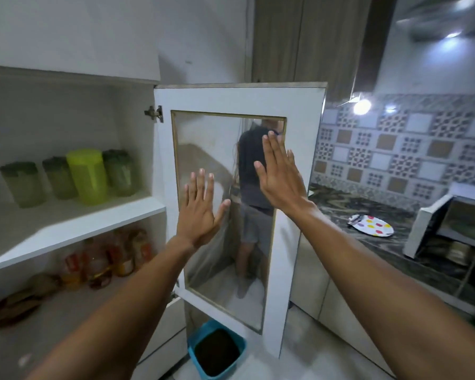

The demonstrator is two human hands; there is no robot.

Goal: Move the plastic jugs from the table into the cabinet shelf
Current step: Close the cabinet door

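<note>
Cabinet [66, 78]: white, stood open, two shelves shown. Cabinet door [299, 111]: white frame with a glass pane, swung out to the right of the shelves; a standing person is reflected in the pane. Counter [381, 209]: dark, patterned, at right, backed by tiled wall; a white microwave [422, 223] and a spotted plate [373, 226] are set on it. Bin [217, 349]: blue, on the floor below the door. Upper shelf [74, 229]: four plastic jugs [87, 175] are ranged near its back, one bright yellow-green, three paler with dark lids. Lower shelf: bottles [107, 259], blurred, possibly oil. Left hand [200, 212] and right hand [280, 176]: both flat, fingers spread, nothing grasped, raised before the glass; contact with it cannot be told.
</note>
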